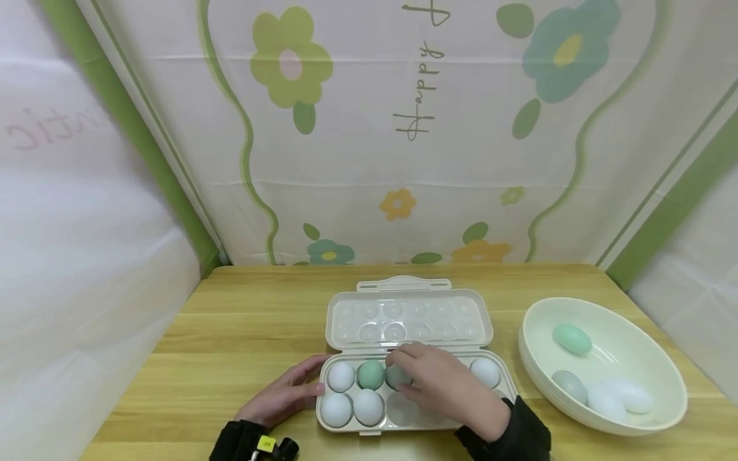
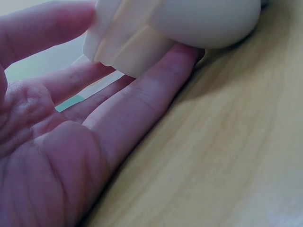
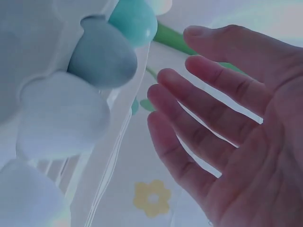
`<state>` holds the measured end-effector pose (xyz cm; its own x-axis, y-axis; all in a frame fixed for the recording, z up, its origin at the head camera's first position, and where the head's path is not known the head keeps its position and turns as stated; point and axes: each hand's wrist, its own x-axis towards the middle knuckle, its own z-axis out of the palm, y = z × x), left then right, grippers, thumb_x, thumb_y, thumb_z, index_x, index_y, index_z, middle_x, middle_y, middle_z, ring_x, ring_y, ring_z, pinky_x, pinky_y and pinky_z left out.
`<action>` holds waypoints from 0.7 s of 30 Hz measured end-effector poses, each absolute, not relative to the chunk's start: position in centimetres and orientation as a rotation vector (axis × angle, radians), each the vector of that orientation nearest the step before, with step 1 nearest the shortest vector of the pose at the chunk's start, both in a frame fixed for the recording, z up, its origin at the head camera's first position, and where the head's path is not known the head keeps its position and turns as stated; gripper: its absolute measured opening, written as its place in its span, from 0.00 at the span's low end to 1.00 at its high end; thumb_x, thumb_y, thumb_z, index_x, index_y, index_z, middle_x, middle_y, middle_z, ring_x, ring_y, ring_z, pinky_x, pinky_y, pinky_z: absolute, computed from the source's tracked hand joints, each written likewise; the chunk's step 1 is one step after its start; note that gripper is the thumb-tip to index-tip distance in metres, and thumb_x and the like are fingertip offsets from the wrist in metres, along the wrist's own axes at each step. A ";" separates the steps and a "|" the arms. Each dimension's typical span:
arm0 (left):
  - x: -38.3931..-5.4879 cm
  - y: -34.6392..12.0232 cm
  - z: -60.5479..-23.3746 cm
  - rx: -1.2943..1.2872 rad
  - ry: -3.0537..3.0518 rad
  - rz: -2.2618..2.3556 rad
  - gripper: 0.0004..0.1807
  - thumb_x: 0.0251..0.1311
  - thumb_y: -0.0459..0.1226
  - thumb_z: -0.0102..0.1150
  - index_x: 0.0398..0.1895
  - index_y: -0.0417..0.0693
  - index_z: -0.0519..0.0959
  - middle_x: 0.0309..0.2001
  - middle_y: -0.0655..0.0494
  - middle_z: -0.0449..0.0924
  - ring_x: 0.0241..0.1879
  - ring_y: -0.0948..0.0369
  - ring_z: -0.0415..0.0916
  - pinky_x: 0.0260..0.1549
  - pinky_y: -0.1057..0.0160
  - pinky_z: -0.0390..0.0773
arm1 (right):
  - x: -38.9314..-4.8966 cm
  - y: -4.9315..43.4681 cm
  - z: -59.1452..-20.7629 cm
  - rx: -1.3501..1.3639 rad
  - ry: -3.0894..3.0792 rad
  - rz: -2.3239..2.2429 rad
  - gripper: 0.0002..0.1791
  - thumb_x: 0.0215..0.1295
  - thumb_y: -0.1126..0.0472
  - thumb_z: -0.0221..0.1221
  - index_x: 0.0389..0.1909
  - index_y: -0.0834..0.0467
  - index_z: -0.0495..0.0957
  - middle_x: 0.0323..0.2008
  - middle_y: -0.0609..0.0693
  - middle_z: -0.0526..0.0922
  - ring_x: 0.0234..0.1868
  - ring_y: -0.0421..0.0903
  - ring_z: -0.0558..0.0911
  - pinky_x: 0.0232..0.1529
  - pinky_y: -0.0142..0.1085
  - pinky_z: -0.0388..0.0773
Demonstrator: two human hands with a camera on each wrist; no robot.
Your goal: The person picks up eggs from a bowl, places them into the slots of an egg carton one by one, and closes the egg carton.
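Observation:
An off-white egg box (image 1: pixel 340 428) lies with its clear-looking lid (image 1: pixel 409 317) raised at the back. My left hand (image 1: pixel 291 392) holds its left end, thumb against the side; in the left wrist view a finger (image 2: pixel 137 104) reaches beneath the box. In the back row sit a white egg (image 1: pixel 341 376), a green egg (image 1: pixel 370 374) and a grey-green egg (image 1: pixel 396 378), with another white egg (image 1: pixel 485 372) further right. Two white eggs fill the front row's left. Above the grey-green egg is my right hand (image 1: pixel 441 384), its fingers loosely extended and apart from the eggs in its wrist view (image 3: pixel 227 109).
A cream bowl (image 1: pixel 533 378) stands to the right of the box, holding a green egg (image 1: pixel 572 339), a grey egg (image 1: pixel 569 386) and white eggs (image 1: pixel 631 394). Behind the wooden table (image 1: pixel 259 320) hangs a flowered cloth (image 1: pixel 346 160), with white cloth on both sides.

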<state>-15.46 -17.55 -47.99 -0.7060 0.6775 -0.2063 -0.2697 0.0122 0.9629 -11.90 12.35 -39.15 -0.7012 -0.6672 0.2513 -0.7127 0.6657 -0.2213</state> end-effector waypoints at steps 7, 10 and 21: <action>-15.4 -17.5 -48.1 0.441 1.594 1.782 0.28 0.67 0.34 0.44 0.69 0.42 0.52 0.70 0.33 0.41 0.62 0.50 0.58 0.54 0.52 0.72 | -11.9 13.2 -38.5 1.089 -2.795 0.456 0.17 0.50 0.62 0.65 0.43 0.56 0.76 0.41 0.48 0.82 0.42 0.45 0.78 0.42 0.39 0.79; -15.4 -17.4 -48.1 0.450 1.588 1.779 0.28 0.67 0.34 0.44 0.69 0.42 0.52 0.70 0.33 0.41 0.61 0.50 0.59 0.54 0.52 0.72 | -11.8 13.8 -38.6 1.053 -2.812 0.463 0.17 0.51 0.61 0.64 0.43 0.56 0.76 0.41 0.48 0.82 0.43 0.45 0.78 0.42 0.40 0.79; -15.5 -17.6 -48.1 0.467 1.594 1.778 0.28 0.67 0.33 0.44 0.69 0.42 0.52 0.70 0.33 0.40 0.61 0.49 0.59 0.54 0.51 0.72 | -11.4 16.5 -37.9 0.912 -2.869 0.306 0.17 0.47 0.60 0.66 0.40 0.53 0.77 0.36 0.47 0.82 0.36 0.46 0.78 0.35 0.41 0.79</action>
